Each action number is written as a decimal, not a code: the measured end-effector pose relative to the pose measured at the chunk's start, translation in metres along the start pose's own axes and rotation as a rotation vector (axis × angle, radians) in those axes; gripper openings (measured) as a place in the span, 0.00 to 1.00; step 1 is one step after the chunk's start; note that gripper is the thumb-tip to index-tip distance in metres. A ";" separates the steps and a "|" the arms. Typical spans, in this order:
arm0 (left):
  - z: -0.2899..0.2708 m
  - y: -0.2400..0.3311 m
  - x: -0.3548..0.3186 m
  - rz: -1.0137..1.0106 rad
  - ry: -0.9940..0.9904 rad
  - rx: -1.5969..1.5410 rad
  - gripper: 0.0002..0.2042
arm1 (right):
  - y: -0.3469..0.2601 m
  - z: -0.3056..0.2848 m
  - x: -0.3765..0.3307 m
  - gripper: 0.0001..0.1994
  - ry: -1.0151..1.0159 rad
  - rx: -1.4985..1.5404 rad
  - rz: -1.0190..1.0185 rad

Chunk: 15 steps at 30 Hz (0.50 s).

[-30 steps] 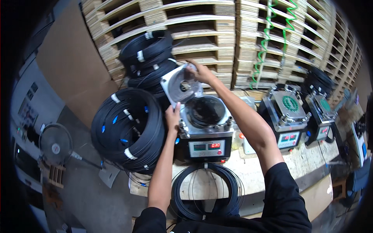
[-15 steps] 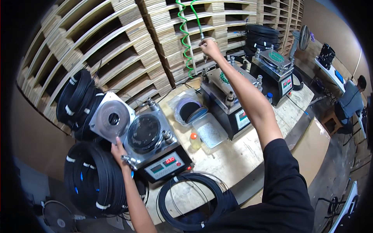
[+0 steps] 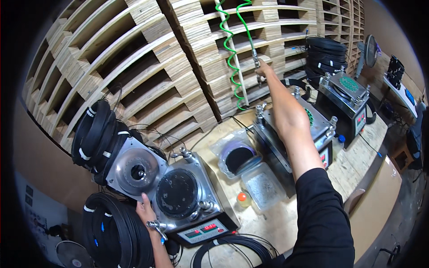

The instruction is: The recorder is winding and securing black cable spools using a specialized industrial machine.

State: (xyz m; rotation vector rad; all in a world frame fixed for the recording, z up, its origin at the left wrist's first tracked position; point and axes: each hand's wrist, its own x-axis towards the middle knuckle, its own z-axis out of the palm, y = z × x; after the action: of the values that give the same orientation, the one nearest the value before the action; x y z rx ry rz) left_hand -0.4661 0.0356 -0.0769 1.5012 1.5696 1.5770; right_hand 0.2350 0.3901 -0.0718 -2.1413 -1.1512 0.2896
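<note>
On the left, my left hand (image 3: 145, 210) grips the lower edge of a square metal plate (image 3: 136, 169) with a round recessed middle and a central hole. Its thumb lies on the plate's rim; the other fingers are partly hidden. Beside the plate is a bench polishing machine (image 3: 210, 178) with a round dark disc (image 3: 177, 193) on top and a lit red display (image 3: 203, 231). My right arm stretches far forward, its hand (image 3: 264, 68) closed around an air blow gun (image 3: 255, 58) hanging from a green coiled hose (image 3: 245, 24).
Black cable coils (image 3: 118, 236) flank the machine on the left. A clear tub (image 3: 263, 185), an orange-capped bottle (image 3: 242, 199) and a bagged dark disc (image 3: 239, 160) lie on the wooden bench. Two similar machines stand to the right; stacked pallets (image 3: 134, 58) rise behind. A person (image 3: 420, 129) sits far right.
The view has shifted, so things sit lower and farther right. The machine's display reading differs. My left hand stays at the plate and my right hand stays at the hose's end.
</note>
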 end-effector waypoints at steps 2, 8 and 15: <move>0.024 0.001 -0.001 -0.055 -0.108 -0.029 0.23 | 0.049 -0.054 0.011 0.40 0.158 -0.031 -0.037; 0.014 0.004 -0.008 -0.020 0.043 -0.068 0.19 | -0.032 -0.048 -0.093 0.26 0.064 -0.079 -0.021; 0.034 0.014 -0.007 -0.021 -0.040 0.040 0.21 | -0.030 -0.087 -0.154 0.24 0.019 0.107 -0.457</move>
State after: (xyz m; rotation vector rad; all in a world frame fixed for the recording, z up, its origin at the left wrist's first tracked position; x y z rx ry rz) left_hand -0.4290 0.0397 -0.0747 1.5223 1.5981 1.5036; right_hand 0.1681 0.2376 -0.0052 -1.7252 -1.5336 0.1179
